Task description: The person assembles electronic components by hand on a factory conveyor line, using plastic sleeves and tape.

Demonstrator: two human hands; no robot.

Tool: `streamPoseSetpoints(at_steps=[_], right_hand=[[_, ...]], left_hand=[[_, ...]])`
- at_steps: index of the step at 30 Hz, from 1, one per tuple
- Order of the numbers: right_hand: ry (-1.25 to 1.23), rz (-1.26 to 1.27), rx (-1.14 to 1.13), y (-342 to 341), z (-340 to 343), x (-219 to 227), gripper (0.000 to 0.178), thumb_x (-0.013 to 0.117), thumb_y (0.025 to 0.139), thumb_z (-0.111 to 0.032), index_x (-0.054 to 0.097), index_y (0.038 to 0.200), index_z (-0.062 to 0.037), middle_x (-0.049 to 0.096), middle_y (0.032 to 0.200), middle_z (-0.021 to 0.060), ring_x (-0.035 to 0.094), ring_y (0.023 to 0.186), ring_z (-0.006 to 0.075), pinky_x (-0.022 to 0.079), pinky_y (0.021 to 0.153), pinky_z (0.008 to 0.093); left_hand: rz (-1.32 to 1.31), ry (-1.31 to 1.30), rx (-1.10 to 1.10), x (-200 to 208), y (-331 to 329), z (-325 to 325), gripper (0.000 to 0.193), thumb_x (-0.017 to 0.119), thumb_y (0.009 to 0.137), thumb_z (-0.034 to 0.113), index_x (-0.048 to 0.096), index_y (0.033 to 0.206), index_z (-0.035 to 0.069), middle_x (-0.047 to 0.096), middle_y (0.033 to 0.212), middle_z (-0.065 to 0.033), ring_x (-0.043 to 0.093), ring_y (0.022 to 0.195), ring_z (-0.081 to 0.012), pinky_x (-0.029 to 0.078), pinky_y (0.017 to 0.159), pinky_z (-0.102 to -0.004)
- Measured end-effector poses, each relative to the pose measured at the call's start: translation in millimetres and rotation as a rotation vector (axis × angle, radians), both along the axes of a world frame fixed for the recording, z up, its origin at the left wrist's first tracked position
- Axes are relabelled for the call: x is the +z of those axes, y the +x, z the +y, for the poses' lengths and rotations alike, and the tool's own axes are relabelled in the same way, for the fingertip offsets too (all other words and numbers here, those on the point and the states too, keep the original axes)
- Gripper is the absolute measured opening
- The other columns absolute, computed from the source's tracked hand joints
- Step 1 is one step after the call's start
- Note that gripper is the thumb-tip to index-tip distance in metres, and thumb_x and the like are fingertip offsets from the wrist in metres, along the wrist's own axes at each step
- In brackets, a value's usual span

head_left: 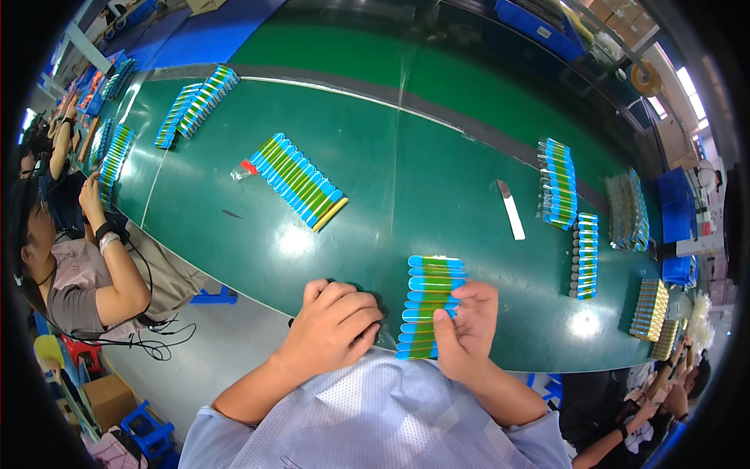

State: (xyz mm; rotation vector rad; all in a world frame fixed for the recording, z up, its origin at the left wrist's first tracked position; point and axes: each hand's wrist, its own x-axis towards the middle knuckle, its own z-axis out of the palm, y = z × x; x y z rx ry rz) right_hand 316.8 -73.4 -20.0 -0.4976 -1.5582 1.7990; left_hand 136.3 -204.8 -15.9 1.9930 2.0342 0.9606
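Observation:
Pinched between the thumb and fingers of my right hand (469, 328) is a row of blue sticks (426, 301), side by side, round-ended, with a green-yellow band across them. It stands at the table's near edge, in front of my chest. My left hand (332, 324) is curled closed just left of it, apart from the row. Something dark shows at its edges; what the fingers hold is hidden. Farther off, a similar slanted row (297, 180) lies on the green table (367, 148), with a yellow strip (330, 215) at its lower end and a small red piece (248, 167) beside it.
A white strip with a dark tip (512, 211) lies right of centre. More banded rows (558, 184) are at the right, with gold-coloured rows (648, 310) beyond. Other rows (207, 102) lie far left. A co-worker (86, 266) sits left; other people are lower right. Blue bins (676, 205) stand right.

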Motion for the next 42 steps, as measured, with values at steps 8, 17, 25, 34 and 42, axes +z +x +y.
streamPoseSetpoints(at_steps=[8,17,25,34,42], right_hand=[[0.200,-0.008,-0.009,-8.6,-9.9,-16.7,0.040,0.047,0.093,0.015,0.036,0.125,-0.0055,0.050,0.114,0.0155,0.056,0.103,0.0198,0.047,0.089,0.0338],[0.330,-0.010,-0.045,-12.5,-12.9,-19.7,0.038,0.048,0.091,0.017,0.041,0.122,-0.0035,0.054,0.110,0.0171,0.058,0.097,0.0205,0.048,0.087,0.0326],[0.641,0.005,-0.069,6.7,-14.8,11.7,0.041,0.052,0.088,0.018,0.033,0.117,-0.0062,0.054,0.120,0.0267,0.063,0.103,0.0284,0.050,0.089,0.0380],[0.433,0.074,-0.241,8.1,-19.6,-8.4,0.043,0.056,0.088,0.018,0.035,0.118,-0.0044,0.058,0.113,0.0238,0.067,0.091,0.0230,0.054,0.083,0.0328],[0.274,0.174,-0.099,50.4,-18.5,0.6,0.045,0.058,0.086,0.016,0.034,0.114,-0.0089,0.059,0.112,0.0244,0.071,0.088,0.0308,0.061,0.072,0.0356]], left_hand=[[-0.105,0.021,0.060,1.1,0.3,2.0,0.043,0.084,0.070,0.010,0.060,0.106,0.010,0.068,0.102,-0.0039,0.063,0.095,-0.0258,0.039,0.088,-0.0413],[-0.117,0.018,0.051,-1.6,-1.7,3.1,0.040,0.084,0.071,0.011,0.061,0.104,0.010,0.068,0.101,-0.0040,0.063,0.093,-0.0252,0.039,0.086,-0.0404],[-0.136,0.031,0.046,-0.3,-1.7,3.5,0.038,0.084,0.071,0.011,0.062,0.103,0.010,0.068,0.099,-0.0033,0.063,0.092,-0.0249,0.040,0.085,-0.0404],[0.007,0.044,-0.120,-5.5,-2.6,-4.7,0.022,0.074,0.078,0.012,0.070,0.099,0.013,0.065,0.102,0.0017,0.060,0.094,-0.0186,0.044,0.084,-0.0353],[0.035,0.006,-0.163,-4.4,-3.9,-10.8,0.025,0.067,0.084,0.015,0.074,0.109,0.015,0.063,0.105,0.0032,0.057,0.097,-0.0157,0.043,0.083,-0.0330]])
